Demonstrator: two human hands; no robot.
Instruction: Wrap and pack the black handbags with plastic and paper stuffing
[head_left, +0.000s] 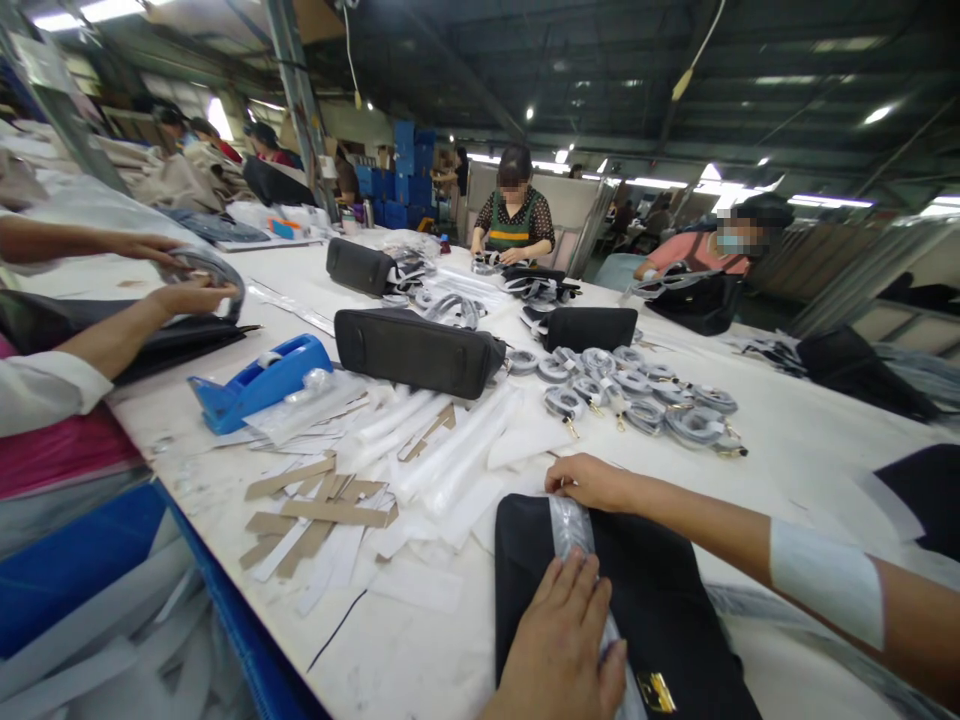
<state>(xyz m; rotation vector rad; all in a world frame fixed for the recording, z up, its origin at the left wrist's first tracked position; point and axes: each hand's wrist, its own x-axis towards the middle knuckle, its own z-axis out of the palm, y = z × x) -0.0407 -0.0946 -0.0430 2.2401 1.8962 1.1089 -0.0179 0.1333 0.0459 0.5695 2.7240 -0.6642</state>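
Note:
A black bag [645, 580] with a gold clasp [656, 693] lies on the table in front of me. A grey strap in clear plastic [571, 525] runs lengthwise over it. My left hand [559, 640] rests flat on this strap, fingers stretched out and pressing it to the bag. At the bag's far edge, my right hand [589, 482] has its fingers curled over the strap's end; the fingertips are partly hidden. A white patch or sleeve band [825, 580] is around my right forearm.
Coiled grey straps with gold hooks [645, 390], black bags [416, 350], a blue tape dispenser [262, 380] and cardboard strips [330, 505] lie on the table [405, 670]. A blue bin [82, 565] stands at left. Co-workers [517, 215] handle straps and bags around the table.

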